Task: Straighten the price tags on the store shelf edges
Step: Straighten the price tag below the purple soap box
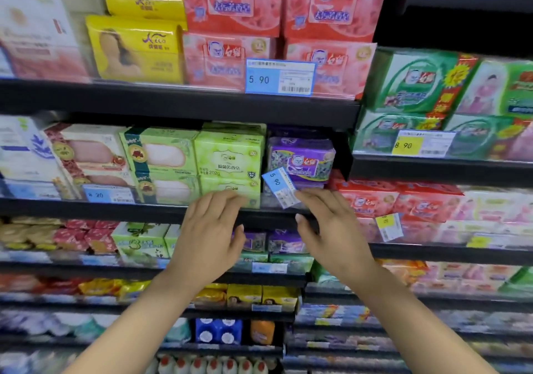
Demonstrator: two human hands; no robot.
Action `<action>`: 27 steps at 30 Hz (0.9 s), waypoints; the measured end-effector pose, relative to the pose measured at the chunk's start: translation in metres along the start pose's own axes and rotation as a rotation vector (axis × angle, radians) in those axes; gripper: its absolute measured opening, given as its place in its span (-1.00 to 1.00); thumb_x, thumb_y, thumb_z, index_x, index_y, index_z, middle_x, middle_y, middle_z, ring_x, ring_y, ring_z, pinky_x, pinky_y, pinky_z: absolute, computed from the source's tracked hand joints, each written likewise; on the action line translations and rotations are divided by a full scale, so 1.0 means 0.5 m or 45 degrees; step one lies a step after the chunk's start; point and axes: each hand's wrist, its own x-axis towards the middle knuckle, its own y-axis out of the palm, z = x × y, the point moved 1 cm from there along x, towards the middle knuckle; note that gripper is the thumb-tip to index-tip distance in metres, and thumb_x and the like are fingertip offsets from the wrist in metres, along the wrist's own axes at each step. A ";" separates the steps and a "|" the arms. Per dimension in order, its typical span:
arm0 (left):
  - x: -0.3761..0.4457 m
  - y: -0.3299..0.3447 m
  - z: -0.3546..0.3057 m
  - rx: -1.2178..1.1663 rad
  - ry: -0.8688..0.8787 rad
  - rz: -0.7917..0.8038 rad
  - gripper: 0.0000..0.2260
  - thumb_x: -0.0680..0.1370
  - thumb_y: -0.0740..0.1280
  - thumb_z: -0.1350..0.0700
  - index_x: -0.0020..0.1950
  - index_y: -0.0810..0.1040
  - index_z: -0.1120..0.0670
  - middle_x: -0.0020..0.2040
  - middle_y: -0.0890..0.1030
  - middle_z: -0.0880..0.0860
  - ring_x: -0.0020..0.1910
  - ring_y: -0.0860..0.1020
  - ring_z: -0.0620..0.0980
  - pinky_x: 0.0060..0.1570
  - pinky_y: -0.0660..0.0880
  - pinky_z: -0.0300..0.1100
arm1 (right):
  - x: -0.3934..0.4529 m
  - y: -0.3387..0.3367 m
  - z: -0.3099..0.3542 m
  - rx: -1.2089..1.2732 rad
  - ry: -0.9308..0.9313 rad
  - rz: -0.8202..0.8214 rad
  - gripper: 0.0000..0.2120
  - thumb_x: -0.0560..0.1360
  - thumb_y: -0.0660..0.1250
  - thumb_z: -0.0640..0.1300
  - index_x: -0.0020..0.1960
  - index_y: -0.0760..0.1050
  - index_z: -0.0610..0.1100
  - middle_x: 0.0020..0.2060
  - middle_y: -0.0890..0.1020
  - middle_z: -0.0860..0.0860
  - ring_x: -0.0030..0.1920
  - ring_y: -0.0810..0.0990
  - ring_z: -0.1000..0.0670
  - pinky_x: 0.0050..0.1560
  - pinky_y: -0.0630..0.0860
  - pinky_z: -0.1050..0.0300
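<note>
A blue 5.90 price tag (279, 187) hangs crooked on the middle shelf edge (115, 209), tilted steeply with its top leaning left, in front of purple soap packs. My right hand (327, 223) reaches up beside it, its fingertips touching the tag's lower right corner, fingers fairly straight. My left hand (212, 226) hovers just left of the tag over the shelf edge, fingers relaxed and holding nothing. Another blue 5.90 tag (279, 77) sits level on the shelf above. A yellow tag (388, 226) on the right bay hangs tilted.
Soap boxes in green (229, 161), pink and purple fill the shelves behind the tags. A level blue 8.20 tag (108, 194) is at the left and a yellow 8.90 tag (424, 143) at the upper right. Lower shelves hold more packs and bottles.
</note>
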 end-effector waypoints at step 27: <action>0.025 0.014 -0.030 0.087 -0.080 -0.059 -0.66 0.38 0.39 0.17 0.13 0.49 0.15 0.04 0.48 0.08 0.00 0.45 0.09 -0.01 0.39 -0.06 | -0.007 0.019 -0.002 0.052 0.028 -0.009 -0.60 0.51 0.15 -0.03 0.27 0.48 -0.16 0.09 0.56 -0.02 0.14 0.42 -0.03 0.15 0.41 0.02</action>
